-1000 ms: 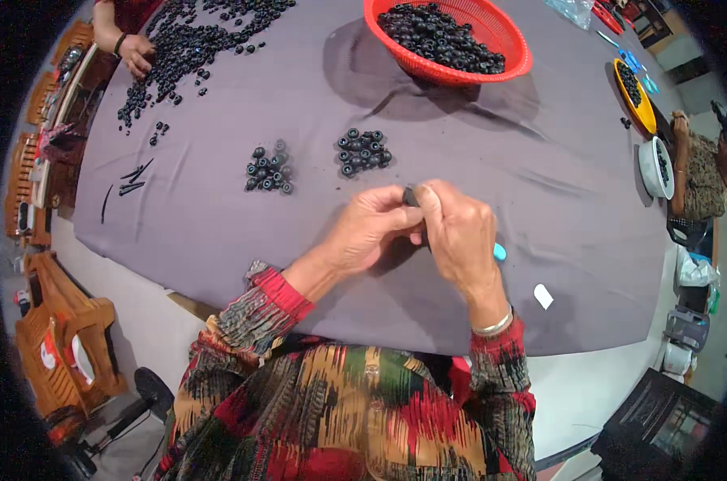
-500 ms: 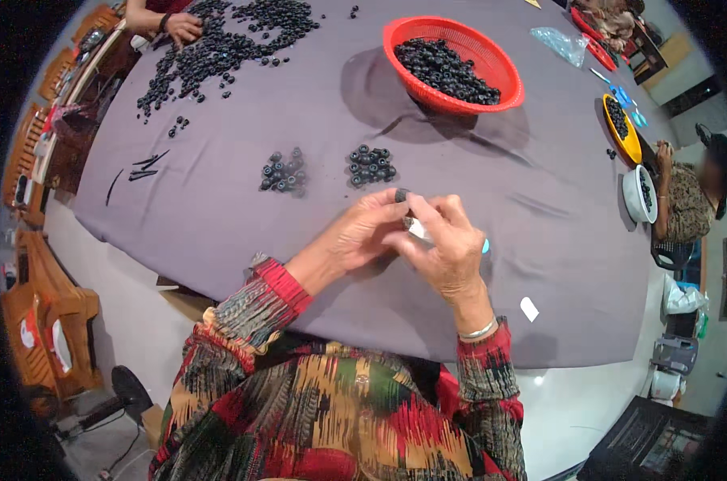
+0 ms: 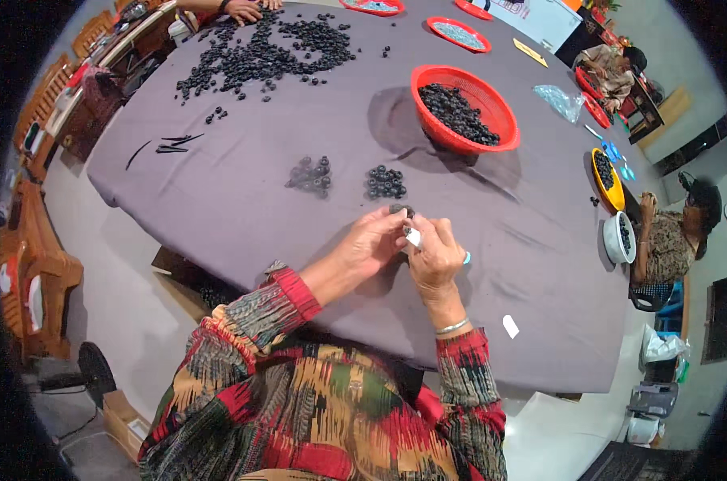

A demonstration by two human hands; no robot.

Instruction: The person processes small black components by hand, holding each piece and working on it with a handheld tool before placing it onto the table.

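Above the near part of the cloth, my hands meet with their fingertips close together. My left hand (image 3: 367, 244) is closed, pinching a small black bead-like piece (image 3: 402, 210) at its fingertips. My right hand (image 3: 435, 263) is closed round a small white piece (image 3: 412, 236), flat like paper or a tag, partly hidden by the fingers. A turquoise tip (image 3: 467, 257) shows at that hand's outer side; what it belongs to is hidden. Just beyond lie two small groups of black beads, a left group (image 3: 310, 175) and a right group (image 3: 386, 183).
A red basket (image 3: 509, 108) of black beads stands beyond on the grey cloth (image 3: 299, 240). Loose beads (image 3: 259, 60) spread far left near another person's hand (image 3: 241, 10). Dark strips (image 3: 175, 145) lie left, a white scrap (image 3: 511, 326) right. Another person (image 3: 674, 232) sits right by a white bowl (image 3: 613, 240).
The view has shifted, showing more of the table's far side. My right fingers have drawn back and down from the black piece, and more of the white piece shows.
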